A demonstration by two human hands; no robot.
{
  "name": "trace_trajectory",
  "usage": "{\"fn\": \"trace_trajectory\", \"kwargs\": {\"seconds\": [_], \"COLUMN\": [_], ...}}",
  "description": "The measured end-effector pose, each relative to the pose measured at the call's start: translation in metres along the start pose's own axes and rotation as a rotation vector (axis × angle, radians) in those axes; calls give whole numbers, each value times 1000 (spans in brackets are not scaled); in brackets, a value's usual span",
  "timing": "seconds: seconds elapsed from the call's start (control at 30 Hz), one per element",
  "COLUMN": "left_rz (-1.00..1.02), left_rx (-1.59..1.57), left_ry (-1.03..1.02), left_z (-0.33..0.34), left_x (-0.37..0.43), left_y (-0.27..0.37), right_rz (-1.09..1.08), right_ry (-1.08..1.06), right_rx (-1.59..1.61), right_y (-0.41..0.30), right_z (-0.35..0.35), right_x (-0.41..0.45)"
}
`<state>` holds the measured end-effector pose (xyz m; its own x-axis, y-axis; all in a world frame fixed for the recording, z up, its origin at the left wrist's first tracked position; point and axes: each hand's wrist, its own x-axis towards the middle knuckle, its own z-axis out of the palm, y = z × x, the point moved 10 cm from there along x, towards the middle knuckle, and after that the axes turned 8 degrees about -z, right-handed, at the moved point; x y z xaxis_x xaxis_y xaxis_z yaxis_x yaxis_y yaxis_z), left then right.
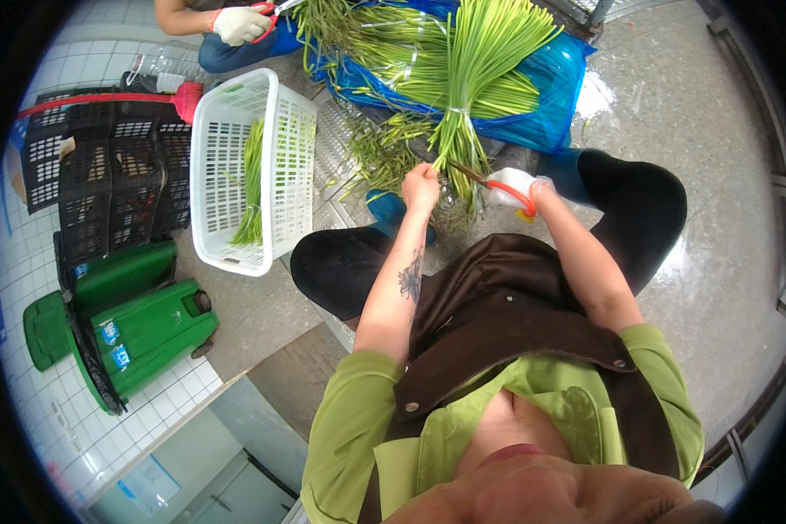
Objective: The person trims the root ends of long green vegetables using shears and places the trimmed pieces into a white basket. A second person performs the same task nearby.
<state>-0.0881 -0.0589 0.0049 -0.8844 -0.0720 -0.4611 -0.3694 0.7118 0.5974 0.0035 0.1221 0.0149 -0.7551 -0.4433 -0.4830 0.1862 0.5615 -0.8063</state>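
A tied bundle of long green stalks point(481, 72), which look like garlic scapes, lies across the pile with its lower ends towards me. My left hand point(422, 187) is bare and pinches some of those ends. In a white glove, my right hand point(514, 187) grips scissors point(519, 200) with orange-red handles. Their blades reach in among the stalk ends, just right of my left fingers; whether the blades are closed I cannot tell. Beneath the bundle, more tied stalks point(393, 59) rest on blue plastic sheeting point(553, 88). Trimmed wilted ends point(390, 147) lie heaped below.
A white perforated basket point(266, 196) at left holds a green bundle point(252, 190). Beyond it are black crates point(124, 164), a red-handled brush point(187, 101) and green wheeled bins point(150, 327). At the top, a co-worker's gloved hand point(239, 26) holds red-handled scissors point(266, 23).
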Motion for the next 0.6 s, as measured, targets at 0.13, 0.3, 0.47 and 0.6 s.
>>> {"fn": "trace_trajectory", "kwargs": {"seconds": [0.13, 0.3, 0.47, 0.6], "left_rz": [-149, -137, -179, 90], "left_rx": [-374, -124, 635, 664], "left_ry": [-323, -235, 81, 274], "left_z": [23, 1, -43, -23], "left_x": [2, 11, 1, -31], "left_y": [-7, -1, -5, 34], "right_rz": [-29, -170, -206, -126], "right_ry": [61, 222, 344, 352], "right_rx": [25, -183, -185, -162], "right_y": [-8, -16, -14, -8], "right_z": [4, 5, -9, -24], "right_x": [19, 34, 20, 4]}}
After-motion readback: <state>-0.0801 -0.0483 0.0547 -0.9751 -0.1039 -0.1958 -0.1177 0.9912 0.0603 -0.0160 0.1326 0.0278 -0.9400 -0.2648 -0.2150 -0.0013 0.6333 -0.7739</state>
